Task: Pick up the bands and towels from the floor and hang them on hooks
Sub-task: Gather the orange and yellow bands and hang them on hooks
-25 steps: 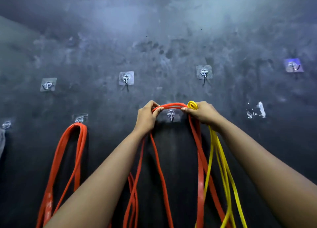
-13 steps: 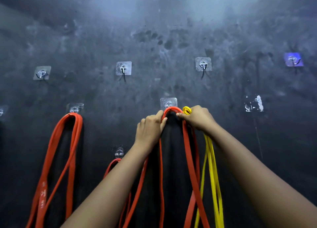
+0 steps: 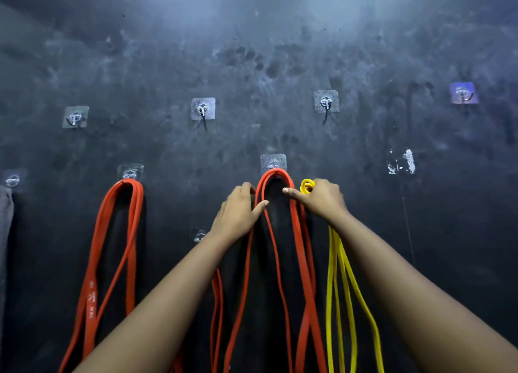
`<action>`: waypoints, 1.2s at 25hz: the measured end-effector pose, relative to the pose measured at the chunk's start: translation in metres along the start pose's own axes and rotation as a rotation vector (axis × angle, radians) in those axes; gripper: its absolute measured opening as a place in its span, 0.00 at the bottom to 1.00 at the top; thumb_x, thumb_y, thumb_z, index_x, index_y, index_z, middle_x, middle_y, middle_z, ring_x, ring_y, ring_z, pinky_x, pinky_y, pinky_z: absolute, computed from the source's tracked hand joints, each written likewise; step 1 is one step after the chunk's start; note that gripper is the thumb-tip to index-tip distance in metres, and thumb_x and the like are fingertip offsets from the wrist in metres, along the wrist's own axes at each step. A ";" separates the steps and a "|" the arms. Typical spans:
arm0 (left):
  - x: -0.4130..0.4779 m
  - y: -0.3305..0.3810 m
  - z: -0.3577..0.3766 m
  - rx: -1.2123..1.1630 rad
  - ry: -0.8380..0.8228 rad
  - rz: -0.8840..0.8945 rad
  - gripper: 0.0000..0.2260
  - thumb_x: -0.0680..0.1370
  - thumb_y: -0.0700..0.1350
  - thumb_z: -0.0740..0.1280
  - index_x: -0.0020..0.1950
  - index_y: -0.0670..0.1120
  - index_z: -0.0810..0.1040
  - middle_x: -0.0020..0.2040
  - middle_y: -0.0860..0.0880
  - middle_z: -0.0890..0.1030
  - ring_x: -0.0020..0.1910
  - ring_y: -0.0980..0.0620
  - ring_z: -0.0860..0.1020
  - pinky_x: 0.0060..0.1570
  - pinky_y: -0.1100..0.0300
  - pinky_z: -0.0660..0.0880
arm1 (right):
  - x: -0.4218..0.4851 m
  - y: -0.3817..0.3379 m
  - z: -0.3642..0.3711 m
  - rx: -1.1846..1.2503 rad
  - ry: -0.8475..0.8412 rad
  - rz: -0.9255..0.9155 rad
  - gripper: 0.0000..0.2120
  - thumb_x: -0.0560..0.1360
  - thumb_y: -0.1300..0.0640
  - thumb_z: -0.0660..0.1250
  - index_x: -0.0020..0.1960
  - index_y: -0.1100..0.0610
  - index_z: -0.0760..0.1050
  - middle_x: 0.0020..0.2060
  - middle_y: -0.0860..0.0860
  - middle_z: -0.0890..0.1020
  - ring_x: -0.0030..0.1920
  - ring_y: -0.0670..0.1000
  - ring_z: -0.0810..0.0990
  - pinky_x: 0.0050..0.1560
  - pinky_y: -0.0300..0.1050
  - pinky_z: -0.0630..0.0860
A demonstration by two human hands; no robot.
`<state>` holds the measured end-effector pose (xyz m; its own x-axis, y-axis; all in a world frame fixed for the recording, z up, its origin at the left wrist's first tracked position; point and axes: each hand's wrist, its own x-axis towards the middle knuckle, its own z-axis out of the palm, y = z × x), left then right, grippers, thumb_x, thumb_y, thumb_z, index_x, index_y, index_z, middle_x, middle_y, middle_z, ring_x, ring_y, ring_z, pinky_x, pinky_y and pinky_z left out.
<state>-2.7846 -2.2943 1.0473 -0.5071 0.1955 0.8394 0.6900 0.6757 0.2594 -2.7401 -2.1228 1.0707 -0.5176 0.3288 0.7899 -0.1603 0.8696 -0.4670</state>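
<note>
The dark scuffed wall (image 3: 252, 50) is dotted with those clear stick-on plastic hooks with little metal prongs. The centre hook (image 3: 273, 163) in the middle row has the long red rubber loop band (image 3: 276, 172) draped over it, with the top of the loop right on the prong and both sides hanging down out of the bottom of the shot. One hook to the left (image 3: 130, 172) carries a wider orange-red flat band (image 3: 90, 294) with some white print on it. The far-left hook (image 3: 12, 180) has a grey towel (image 3: 5, 218) hanging at the very edge of view. A lower hook (image 3: 199, 235) peeks out beside the left forearm with another thin red band (image 3: 218, 311) under it, though the arm covers where they meet. Both arms are stretched out at the wall. The left hand (image 3: 238, 212) is on the left side of the hung red loop, fingers curled over the outside and the thumb (image 3: 263, 203) across the inside, so it's pinching that strand. The right hand (image 3: 322, 201) is just beside the right strand, with one fingertip (image 3: 286, 190) poking against it. Its other fingers are closed round the bunched top of a thin yellow rubber band (image 3: 307, 185), and the band's loops dangle below the wrist, clear of any hook.
</note>
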 end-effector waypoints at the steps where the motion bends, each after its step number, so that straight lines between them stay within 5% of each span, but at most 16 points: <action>1: -0.009 0.000 -0.001 -0.013 0.050 0.002 0.16 0.76 0.53 0.63 0.58 0.44 0.70 0.54 0.43 0.75 0.55 0.42 0.75 0.53 0.50 0.70 | -0.003 0.005 0.000 0.034 -0.015 0.013 0.27 0.65 0.32 0.66 0.34 0.56 0.64 0.43 0.60 0.77 0.52 0.62 0.77 0.41 0.46 0.67; 4: -0.041 0.015 -0.010 -0.179 0.234 0.024 0.10 0.75 0.49 0.64 0.53 0.45 0.74 0.49 0.46 0.77 0.50 0.45 0.76 0.51 0.56 0.70 | -0.027 0.012 -0.007 0.264 -0.168 0.082 0.24 0.68 0.35 0.64 0.45 0.55 0.66 0.38 0.54 0.74 0.36 0.54 0.75 0.35 0.44 0.70; 7: -0.090 0.041 -0.012 -0.470 0.064 0.038 0.05 0.75 0.46 0.66 0.49 0.47 0.77 0.42 0.51 0.78 0.42 0.52 0.76 0.45 0.62 0.70 | -0.078 0.012 -0.030 0.471 -0.433 0.108 0.11 0.73 0.48 0.56 0.36 0.53 0.61 0.29 0.52 0.68 0.20 0.45 0.61 0.24 0.35 0.59; 11: -0.166 0.063 0.014 -0.917 -0.417 -0.153 0.03 0.76 0.44 0.64 0.49 0.52 0.73 0.42 0.51 0.77 0.40 0.56 0.76 0.42 0.60 0.74 | -0.164 0.035 -0.055 0.477 -0.785 0.204 0.17 0.79 0.56 0.46 0.36 0.56 0.67 0.32 0.53 0.73 0.27 0.47 0.69 0.29 0.39 0.68; 14: -0.219 0.065 0.042 -0.965 -0.617 -0.180 0.10 0.75 0.45 0.66 0.56 0.50 0.72 0.48 0.54 0.78 0.48 0.60 0.77 0.49 0.69 0.73 | -0.213 0.058 -0.065 0.402 -0.965 0.222 0.11 0.80 0.59 0.50 0.40 0.55 0.66 0.34 0.50 0.72 0.32 0.44 0.74 0.35 0.35 0.72; 16: -0.249 0.066 0.057 -0.994 -0.733 -0.199 0.16 0.73 0.46 0.68 0.60 0.50 0.72 0.52 0.53 0.80 0.53 0.59 0.78 0.57 0.66 0.72 | -0.232 0.071 -0.071 0.256 -1.030 0.202 0.09 0.79 0.61 0.52 0.41 0.54 0.65 0.34 0.48 0.70 0.33 0.43 0.71 0.37 0.36 0.69; 19: -0.272 0.073 0.068 -1.030 -0.866 -0.248 0.15 0.74 0.43 0.68 0.59 0.46 0.72 0.41 0.51 0.84 0.42 0.55 0.82 0.51 0.65 0.76 | -0.249 0.084 -0.075 0.213 -1.177 0.243 0.08 0.79 0.63 0.51 0.44 0.58 0.67 0.34 0.50 0.71 0.34 0.46 0.68 0.37 0.40 0.69; 22: -0.277 0.071 0.070 -1.075 -0.937 -0.270 0.06 0.76 0.40 0.65 0.52 0.45 0.75 0.30 0.55 0.77 0.30 0.61 0.75 0.39 0.64 0.79 | -0.250 0.091 -0.092 0.172 -1.177 0.245 0.06 0.78 0.56 0.59 0.44 0.56 0.69 0.30 0.48 0.63 0.29 0.44 0.59 0.29 0.37 0.59; 26: -0.293 0.038 0.079 -1.005 -1.087 -0.232 0.06 0.71 0.49 0.70 0.44 0.49 0.81 0.34 0.54 0.76 0.34 0.60 0.76 0.50 0.56 0.74 | -0.251 0.122 -0.118 0.286 -1.002 0.306 0.13 0.75 0.49 0.63 0.37 0.55 0.67 0.27 0.48 0.60 0.27 0.44 0.56 0.25 0.35 0.55; 28: -0.285 0.036 0.080 -1.112 -1.000 -0.331 0.07 0.72 0.49 0.67 0.43 0.48 0.82 0.32 0.53 0.74 0.30 0.60 0.75 0.45 0.61 0.78 | -0.260 0.144 -0.126 0.352 -0.921 0.396 0.11 0.77 0.51 0.61 0.38 0.53 0.69 0.28 0.47 0.65 0.26 0.42 0.62 0.25 0.33 0.62; 30: -0.258 0.051 0.077 -1.121 -0.882 -0.327 0.08 0.76 0.44 0.62 0.43 0.46 0.81 0.29 0.54 0.69 0.24 0.61 0.67 0.29 0.68 0.72 | -0.271 0.159 -0.123 0.364 -0.945 0.430 0.07 0.77 0.53 0.61 0.52 0.53 0.73 0.38 0.49 0.77 0.35 0.42 0.76 0.41 0.36 0.75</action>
<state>-2.6584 -2.2555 0.8071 -0.5771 0.7866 0.2197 0.3076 -0.0399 0.9507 -2.5216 -2.0283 0.8310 -0.9994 0.0292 -0.0172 0.0302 0.5383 -0.8422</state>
